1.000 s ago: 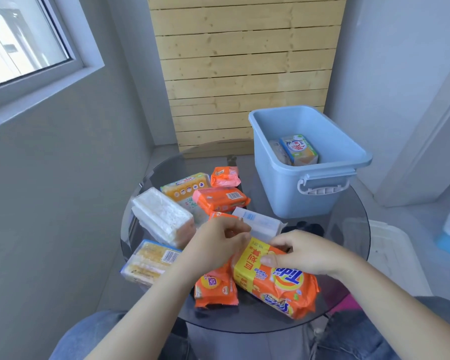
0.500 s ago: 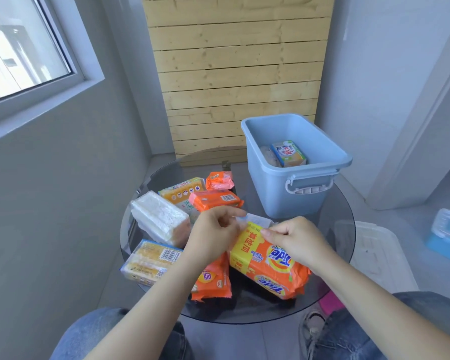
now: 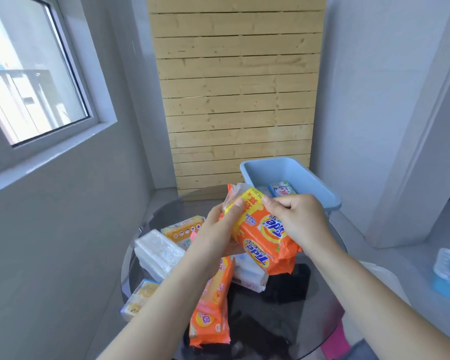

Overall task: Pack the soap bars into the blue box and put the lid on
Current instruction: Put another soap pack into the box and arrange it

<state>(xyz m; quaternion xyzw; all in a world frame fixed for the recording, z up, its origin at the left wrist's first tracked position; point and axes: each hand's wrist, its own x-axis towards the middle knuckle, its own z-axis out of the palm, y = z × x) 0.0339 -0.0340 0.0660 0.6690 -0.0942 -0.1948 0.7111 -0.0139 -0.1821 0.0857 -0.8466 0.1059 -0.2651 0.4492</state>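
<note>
Both hands held an orange Tide soap pack (image 3: 264,237) up above the round glass table (image 3: 320,289), just in front of the blue box (image 3: 320,193). The left hand (image 3: 218,237) cupped the pack from below and at its left side, thumb pressed on the yellow end. The right hand (image 3: 296,219) gripped it from above, fingers curled over the top edge.

The blue box stood open at the far right of the table, with a blue-and-green soap bar (image 3: 282,188) lying inside.

On the table lay more soap: a long orange pack (image 3: 213,302) under the left forearm, a white wrapped pack (image 3: 157,253) to the left, a yellow-orange pack (image 3: 183,228) behind it, a yellow bar in clear wrap (image 3: 138,300) at the near left edge, and a white pack (image 3: 250,276) beneath the lifted one.
</note>
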